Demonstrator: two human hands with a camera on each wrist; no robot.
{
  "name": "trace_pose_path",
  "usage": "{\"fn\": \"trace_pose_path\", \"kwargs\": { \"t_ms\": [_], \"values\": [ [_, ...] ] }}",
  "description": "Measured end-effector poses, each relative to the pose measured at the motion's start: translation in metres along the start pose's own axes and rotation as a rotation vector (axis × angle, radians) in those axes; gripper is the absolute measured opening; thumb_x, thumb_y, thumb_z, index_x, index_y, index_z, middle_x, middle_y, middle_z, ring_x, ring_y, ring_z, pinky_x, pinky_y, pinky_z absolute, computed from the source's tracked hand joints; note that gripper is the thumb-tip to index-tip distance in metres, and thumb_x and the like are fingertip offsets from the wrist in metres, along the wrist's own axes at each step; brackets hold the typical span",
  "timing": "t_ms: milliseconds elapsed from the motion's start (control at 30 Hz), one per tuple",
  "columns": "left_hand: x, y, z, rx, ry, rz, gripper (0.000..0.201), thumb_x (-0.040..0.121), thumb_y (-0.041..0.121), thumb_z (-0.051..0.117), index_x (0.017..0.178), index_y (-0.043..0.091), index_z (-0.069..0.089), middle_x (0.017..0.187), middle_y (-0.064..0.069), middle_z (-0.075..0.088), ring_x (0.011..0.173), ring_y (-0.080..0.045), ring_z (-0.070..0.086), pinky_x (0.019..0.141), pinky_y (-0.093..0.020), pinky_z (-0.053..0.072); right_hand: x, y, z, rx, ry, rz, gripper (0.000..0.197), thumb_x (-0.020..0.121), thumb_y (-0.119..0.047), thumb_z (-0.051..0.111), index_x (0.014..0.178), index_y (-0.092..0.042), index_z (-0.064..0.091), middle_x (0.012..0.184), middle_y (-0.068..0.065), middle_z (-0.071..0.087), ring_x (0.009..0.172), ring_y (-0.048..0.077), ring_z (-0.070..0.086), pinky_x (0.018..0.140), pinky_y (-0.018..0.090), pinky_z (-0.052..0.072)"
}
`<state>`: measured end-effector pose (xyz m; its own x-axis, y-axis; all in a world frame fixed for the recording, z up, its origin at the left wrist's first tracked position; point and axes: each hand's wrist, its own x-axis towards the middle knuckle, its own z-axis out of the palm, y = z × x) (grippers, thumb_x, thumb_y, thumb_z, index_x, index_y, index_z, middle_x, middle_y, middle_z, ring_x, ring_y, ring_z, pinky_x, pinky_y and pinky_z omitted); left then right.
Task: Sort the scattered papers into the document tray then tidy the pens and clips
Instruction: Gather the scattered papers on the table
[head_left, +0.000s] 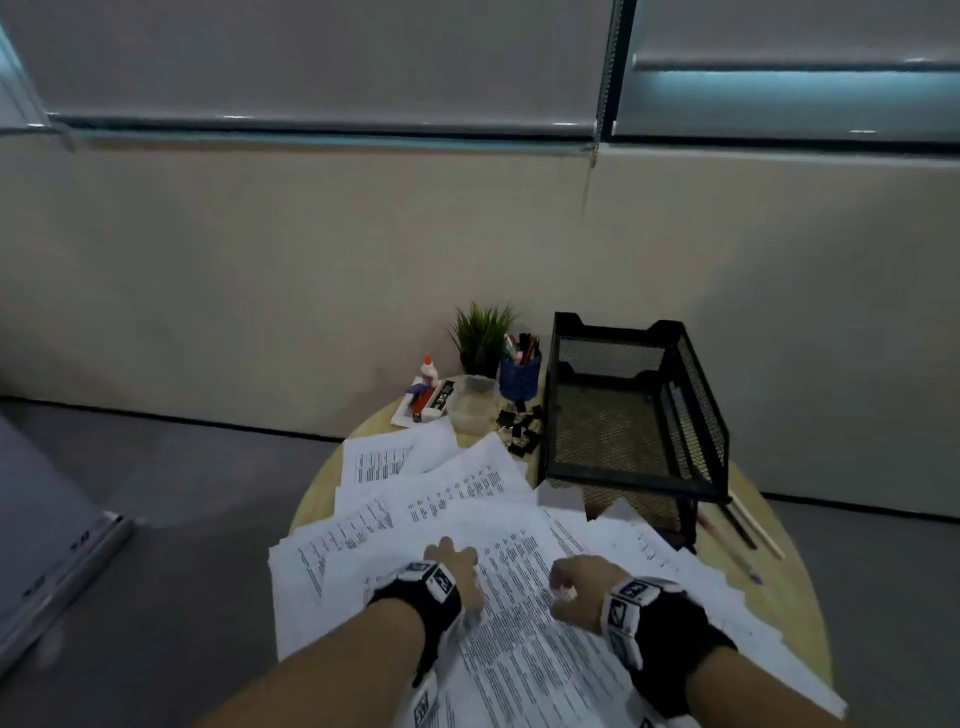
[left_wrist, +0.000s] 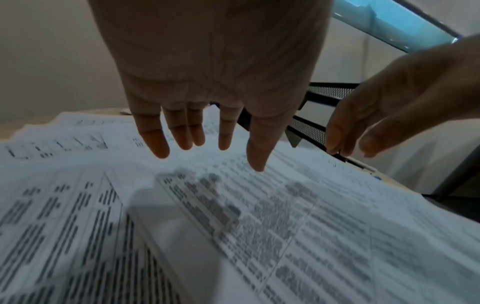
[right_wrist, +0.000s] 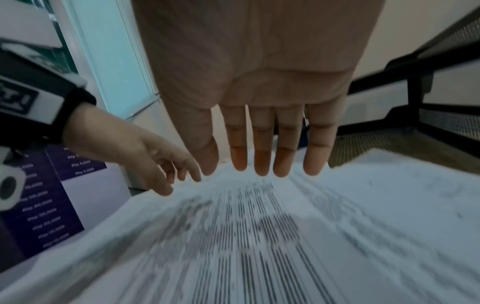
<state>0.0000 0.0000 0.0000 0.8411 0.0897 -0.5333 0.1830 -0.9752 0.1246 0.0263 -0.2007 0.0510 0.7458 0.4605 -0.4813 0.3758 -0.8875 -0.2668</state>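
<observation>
Printed papers lie overlapping across the near half of the round wooden table. Both hands hang side by side over the top sheets. My left hand has its fingers straight and spread over the papers, holding nothing. My right hand keeps its fingers straight and together above the papers, also holding nothing. Whether the fingertips touch the sheets I cannot tell. A black mesh document tray stands at the back right with nothing in its top level. Black binder clips lie loose left of it. Loose pens lie on its right.
A blue pen cup with pens, a clear plastic container, a glue bottle, a small box and a potted plant crowd the table's far edge. Some sheets overhang the near and left edges.
</observation>
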Motion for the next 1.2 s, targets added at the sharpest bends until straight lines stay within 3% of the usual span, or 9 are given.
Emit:
{"fn": "trace_pose_path", "kwargs": {
  "t_ms": [133,367,500,633,733,900,1000,1133,1200],
  "values": [
    [-0.003,0.002,0.026,0.001,0.058,-0.022,0.05,0.082,0.029,0.056,0.128,0.015,0.042,0.131,-0.01,0.037,0.114,-0.032,0.045,0.097,-0.038,0.044,0.003,0.003,0.035,-0.075,-0.063,0.058,0.048,0.087,-0.037,0.055,0.131,-0.019,0.047,0.134,0.007,0.047,0.122,0.025,0.046,0.099,0.035,0.042],
    [-0.029,0.011,0.062,0.001,0.083,-0.04,0.054,0.079,0.038,0.058,0.125,0.016,0.041,0.128,-0.011,0.038,0.117,-0.03,0.041,0.094,-0.043,0.044,-0.024,0.02,0.065,-0.11,-0.092,0.115,0.062,0.08,-0.049,0.061,0.132,-0.023,0.042,0.132,0.007,0.048,0.119,0.026,0.05,0.098,0.039,0.044],
    [-0.059,0.01,0.084,0.047,0.041,-0.077,0.074,0.077,0.053,0.06,0.136,0.017,0.033,0.135,-0.014,0.034,0.123,-0.035,0.038,0.097,-0.046,0.04,-0.051,0.025,0.082,-0.151,-0.155,0.116,0.06,0.075,-0.048,0.061,0.128,-0.023,0.046,0.129,0.011,0.055,0.114,0.032,0.056,0.098,0.043,0.047],
    [-0.092,-0.002,0.1,0.05,-0.055,-0.055,0.092,0.076,0.059,0.057,0.148,0.026,0.011,0.153,-0.019,0.013,0.135,-0.042,0.029,0.104,-0.052,0.037,-0.072,0.025,0.107,-0.225,-0.133,0.121,0.046,0.065,-0.052,0.051,0.104,-0.028,0.047,0.115,0.003,0.059,0.102,0.026,0.061,0.09,0.044,0.048],
    [-0.111,0.0,0.106,0.047,-0.041,-0.054,0.085,0.078,0.05,0.056,0.147,0.029,0.011,0.152,-0.022,0.012,0.133,-0.045,0.032,0.101,-0.053,0.04,-0.083,0.018,0.118,-0.234,-0.08,0.133,0.04,0.069,-0.044,0.05,0.103,-0.025,0.046,0.116,0.003,0.056,0.103,0.026,0.06,0.084,0.041,0.047],
    [-0.126,0.003,0.113,0.086,-0.015,-0.026,0.071,0.079,0.043,0.054,0.141,0.027,0.024,0.146,-0.019,0.025,0.125,-0.04,0.042,0.093,-0.047,0.046,-0.1,0.017,0.125,-0.19,-0.077,0.18,0.032,0.08,-0.04,0.054,0.097,-0.018,0.04,0.103,0.004,0.048,0.093,0.026,0.058,0.058,0.025,0.035],
    [-0.125,0.0,0.114,0.064,-0.023,-0.011,0.069,0.076,0.05,0.054,0.137,0.029,0.028,0.141,-0.016,0.031,0.121,-0.039,0.045,0.092,-0.048,0.046,-0.106,0.021,0.126,-0.172,-0.074,0.202,0.04,0.073,-0.046,0.055,0.098,-0.017,0.045,0.101,0.005,0.05,0.096,0.028,0.06,0.068,0.031,0.041],
    [-0.123,0.004,0.113,0.059,-0.011,-0.029,0.055,0.084,0.052,0.047,0.13,0.022,0.036,0.133,-0.016,0.036,0.115,-0.038,0.048,0.082,-0.042,0.043,-0.103,0.028,0.122,-0.191,-0.092,0.2,0.035,0.079,-0.045,0.054,0.1,-0.018,0.052,0.101,0.005,0.052,0.091,0.026,0.058,0.064,0.026,0.041],
    [-0.117,0.003,0.111,0.041,-0.018,-0.029,0.057,0.087,0.053,0.047,0.132,0.02,0.037,0.135,-0.017,0.035,0.116,-0.038,0.048,0.083,-0.04,0.041,-0.094,0.033,0.121,-0.174,-0.076,0.203,0.043,0.08,-0.05,0.053,0.107,-0.017,0.056,0.106,0.006,0.054,0.092,0.026,0.057,0.074,0.031,0.045]
  ]
}}
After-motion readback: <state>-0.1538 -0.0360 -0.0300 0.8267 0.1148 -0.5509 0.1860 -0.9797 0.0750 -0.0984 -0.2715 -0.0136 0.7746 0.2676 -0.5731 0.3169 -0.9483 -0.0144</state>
